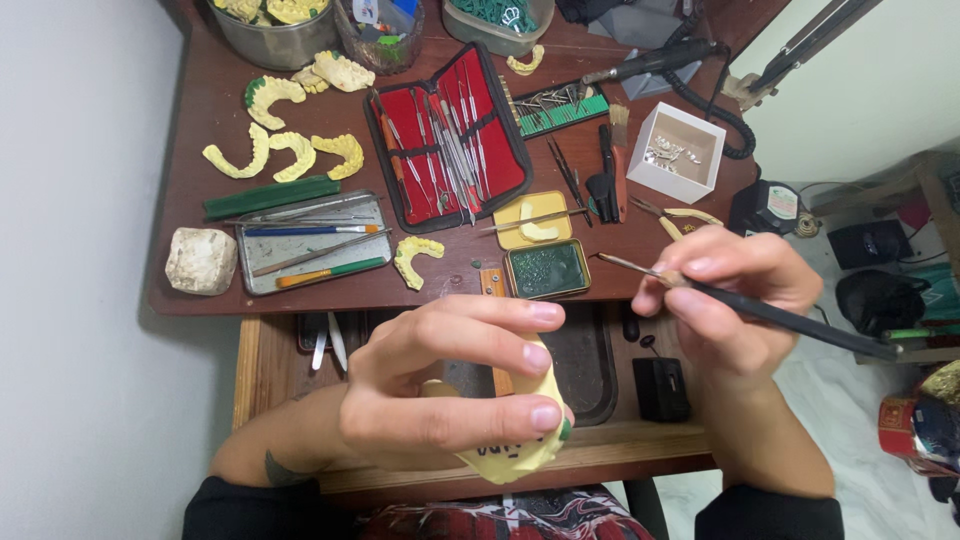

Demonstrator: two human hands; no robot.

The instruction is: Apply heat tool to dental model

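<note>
Both of my hands were busy above the front edge of the dark brown wooden workbench (pixel 200 120). My left hand (pixel 440 390) was curled around a pale yellow plaster dental cast (pixel 520 455), thumb on top and fingers pressed against its side, so most of the cast was hidden — only its lower rim and a green speck showed near my fingertips. My right hand (pixel 725 300) pinched a slim black-handled carving tool with a metal tip (pixel 780 318), held like a pen, the tip pointing left toward the bench and the handle running out to the right. Tool and cast were near each other but apart.

Behind my hands lay a small brass tin of dark green wax (pixel 546 269), an open red-lined case of steel instruments (pixel 447 135), a metal tray holding pencils and tools (pixel 312 242), several loose yellow jaw casts (pixel 285 150) and a white box (pixel 681 150).
</note>
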